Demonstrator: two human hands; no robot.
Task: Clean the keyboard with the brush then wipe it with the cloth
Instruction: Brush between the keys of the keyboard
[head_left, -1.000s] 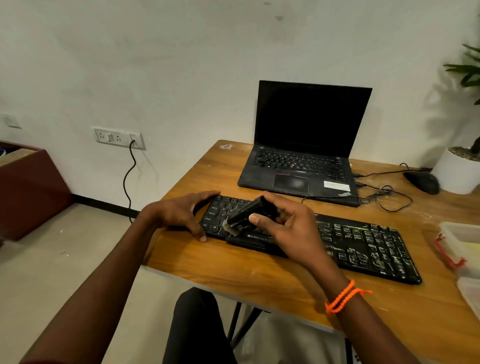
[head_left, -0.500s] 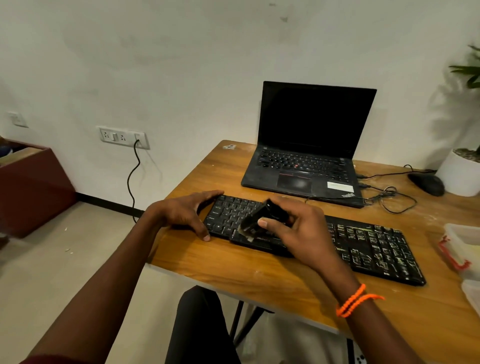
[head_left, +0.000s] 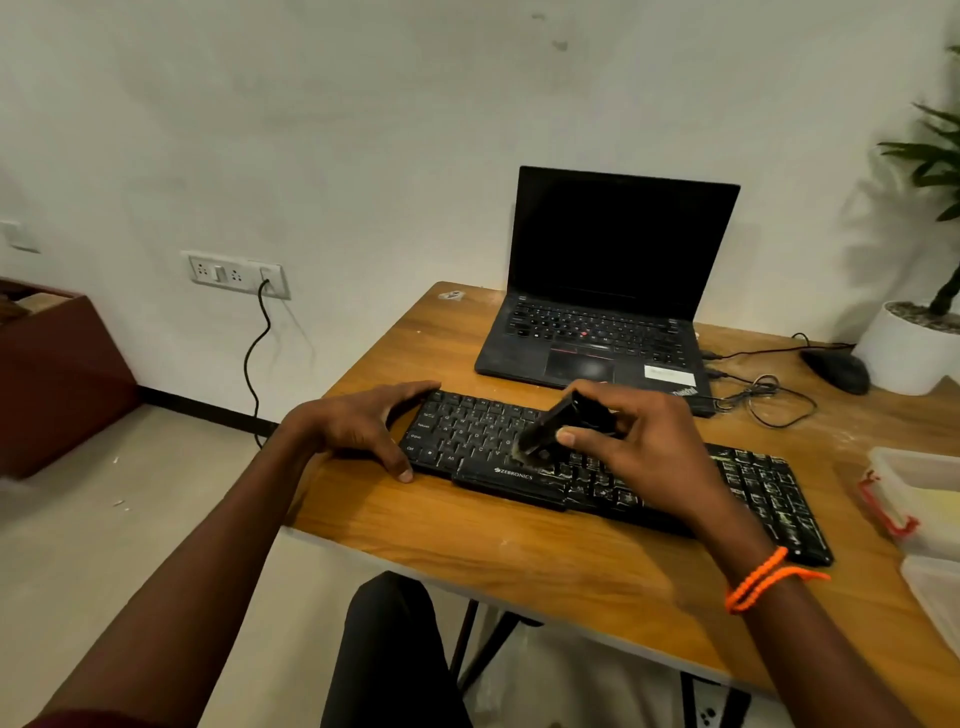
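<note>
Two hands work over the long black plastic keyboard (head_left: 613, 462), which lies slantwise on the wooden surface (head_left: 519, 561) near its front edge. My left hand (head_left: 358, 423) rests at the keyboard's left end, its fingers (head_left: 397, 460) spread, the thumb touching the surface just beside the near corner and the forefinger curved along the far corner. My right hand (head_left: 639, 441) holds the small black brush (head_left: 550, 423), my fingers curled round its handle and the thumb pressed on its near side; the brush tilts down to the left, and its pale bristles touch the keys just above the white brand lettering on the front rim. The keys left of the brush look dark, while those on the right half carry pale streaks. An orange beaded band (head_left: 758, 579) circles my right wrist. Behind the keyboard stands an open black laptop (head_left: 597, 291) with a dark screen, and right of it lie a tangle of thin black cables (head_left: 763, 395) and a black mouse (head_left: 836, 370) just beside a white round plant pot (head_left: 898, 353). At the right edge of the surface sits a clear plastic box with a red clasp (head_left: 904, 499); I cannot tell what the pale yellow thing inside it is. On the wall to the left, a white socket plate (head_left: 234, 273) holds a plug with a black cord hanging down.
</note>
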